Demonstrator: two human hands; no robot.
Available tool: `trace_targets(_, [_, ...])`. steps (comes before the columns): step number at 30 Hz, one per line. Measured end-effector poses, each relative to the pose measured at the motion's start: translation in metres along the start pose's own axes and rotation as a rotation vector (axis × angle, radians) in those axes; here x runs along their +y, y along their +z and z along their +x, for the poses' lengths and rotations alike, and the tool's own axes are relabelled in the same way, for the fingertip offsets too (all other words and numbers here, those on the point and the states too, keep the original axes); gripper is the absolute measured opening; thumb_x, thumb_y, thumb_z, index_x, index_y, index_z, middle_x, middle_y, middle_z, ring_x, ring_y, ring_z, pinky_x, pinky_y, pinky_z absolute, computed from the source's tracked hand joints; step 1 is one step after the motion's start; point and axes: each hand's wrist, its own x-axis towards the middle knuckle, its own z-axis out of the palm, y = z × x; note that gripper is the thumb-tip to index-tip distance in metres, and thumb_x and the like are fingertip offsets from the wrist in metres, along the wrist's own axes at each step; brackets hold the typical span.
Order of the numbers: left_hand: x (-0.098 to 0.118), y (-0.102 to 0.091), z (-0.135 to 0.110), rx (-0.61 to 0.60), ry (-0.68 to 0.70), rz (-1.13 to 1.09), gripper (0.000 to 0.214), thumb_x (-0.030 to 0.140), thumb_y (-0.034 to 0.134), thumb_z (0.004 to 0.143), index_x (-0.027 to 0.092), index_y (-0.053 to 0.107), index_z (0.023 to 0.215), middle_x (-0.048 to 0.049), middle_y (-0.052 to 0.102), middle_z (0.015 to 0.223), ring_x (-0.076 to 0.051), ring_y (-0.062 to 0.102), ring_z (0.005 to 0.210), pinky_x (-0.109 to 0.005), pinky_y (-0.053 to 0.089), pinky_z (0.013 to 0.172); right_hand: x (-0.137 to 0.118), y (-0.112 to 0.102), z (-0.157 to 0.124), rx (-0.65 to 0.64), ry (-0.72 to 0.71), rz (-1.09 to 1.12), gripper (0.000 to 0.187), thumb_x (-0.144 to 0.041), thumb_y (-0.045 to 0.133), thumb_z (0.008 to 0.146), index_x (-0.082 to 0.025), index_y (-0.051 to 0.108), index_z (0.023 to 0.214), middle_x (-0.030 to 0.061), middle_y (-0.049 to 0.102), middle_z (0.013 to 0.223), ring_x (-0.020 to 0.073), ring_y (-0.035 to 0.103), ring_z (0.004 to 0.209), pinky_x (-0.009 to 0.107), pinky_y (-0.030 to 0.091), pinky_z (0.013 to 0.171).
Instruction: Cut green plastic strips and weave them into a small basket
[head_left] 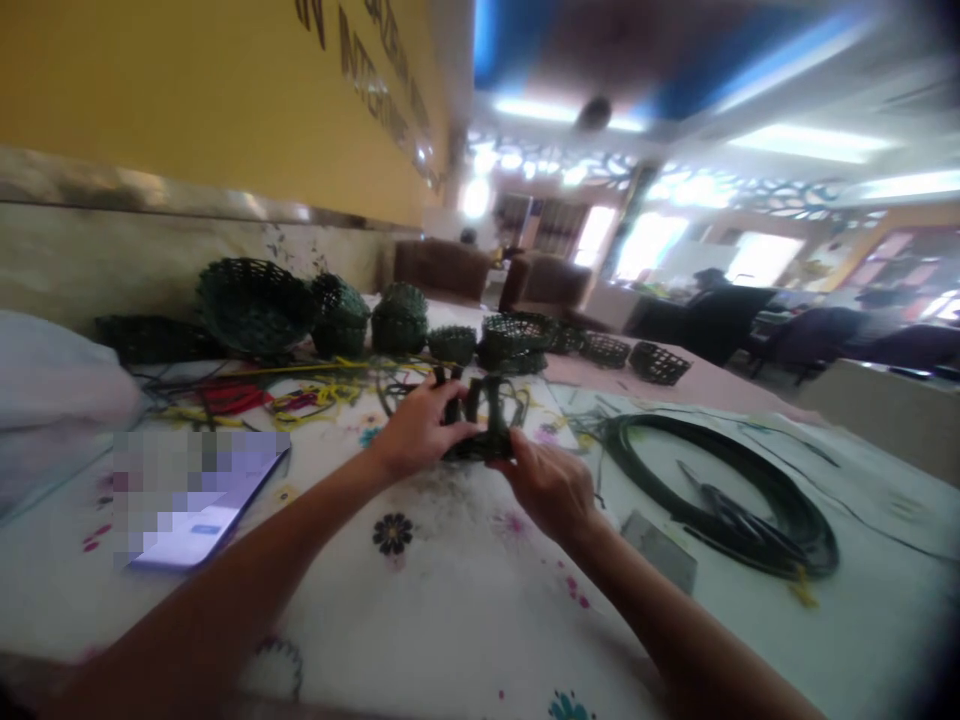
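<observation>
Between my hands is a small, partly woven dark green basket (480, 440), with several strips standing up from its base. My left hand (420, 425) grips its left side, fingers around the upright strips and thumb along the front. On the lower right edge, my right hand (551, 485) pinches the weave between thumb and fingers. The basket is held just above the flowered white tablecloth (450, 610). Blur hides the exact fingertip contact and the far side of the weave.
Finished-looking green baskets (259, 305) line the back. Yellow and red strips (236, 395) lie at left, near a phone (210, 510) and a white plastic bag (60, 400). To the right are a coil of dark strip (645, 460), pliers-like tool (750, 520) and grey block (660, 550).
</observation>
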Motion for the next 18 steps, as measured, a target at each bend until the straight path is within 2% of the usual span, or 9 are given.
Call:
trace_targets(4, [-0.003, 0.024, -0.012, 0.240, 0.124, 0.152, 0.032, 0.032, 0.061, 0.088, 0.019, 0.055, 0.116, -0.0123, 0.049, 0.124, -0.024, 0.060, 0.103, -0.040, 0.052, 0.089, 0.007, 0.004, -0.007, 0.025, -0.012, -0.009, 0.030, -0.037, 0.054, 0.099, -0.010, 0.069, 0.102, 0.0032, 0.069, 0.062, 0.0118, 0.060, 0.053, 0.026, 0.033, 0.053])
trace_targets(6, [-0.006, 0.035, -0.015, 0.312, 0.194, 0.177, 0.030, 0.034, 0.059, 0.090, 0.019, 0.052, 0.116, -0.0144, 0.044, 0.131, -0.026, 0.057, 0.112, -0.040, 0.053, 0.092, 0.011, 0.006, -0.011, 0.024, -0.012, -0.020, 0.030, -0.037, 0.058, 0.097, -0.010, 0.069, 0.104, 0.0028, 0.068, 0.060, 0.0118, 0.059, 0.051, 0.026, 0.032, 0.053])
trace_targets(10, [-0.016, 0.048, -0.018, 0.384, 0.322, 0.251, 0.038, 0.039, 0.059, 0.090, 0.021, 0.048, 0.121, -0.0189, 0.026, 0.147, -0.032, 0.036, 0.138, -0.047, 0.047, 0.105, 0.016, 0.012, -0.016, 0.100, -0.062, -0.134, 0.034, -0.041, 0.063, 0.093, -0.008, 0.068, 0.103, 0.0028, 0.065, 0.056, 0.0122, 0.056, 0.047, 0.026, 0.030, 0.050])
trace_targets(14, [-0.022, 0.054, -0.020, 0.405, 0.386, 0.391, 0.045, 0.044, 0.059, 0.089, 0.025, 0.048, 0.128, -0.0188, 0.021, 0.152, -0.035, 0.028, 0.142, -0.055, 0.039, 0.109, 0.014, 0.014, -0.015, 0.138, -0.089, -0.193, 0.035, -0.043, 0.065, 0.091, -0.009, 0.069, 0.098, -0.0009, 0.059, 0.049, 0.0101, 0.049, 0.041, 0.024, 0.027, 0.047])
trace_targets(18, [-0.020, 0.058, -0.023, 0.485, 0.402, 0.489, 0.044, 0.043, 0.058, 0.090, 0.025, 0.050, 0.129, -0.0180, 0.020, 0.152, -0.036, 0.025, 0.143, -0.052, 0.034, 0.113, 0.013, 0.014, -0.014, 0.148, -0.088, -0.215, 0.036, -0.044, 0.067, 0.090, -0.009, 0.070, 0.094, -0.0016, 0.056, 0.047, 0.0094, 0.046, 0.040, 0.024, 0.024, 0.046])
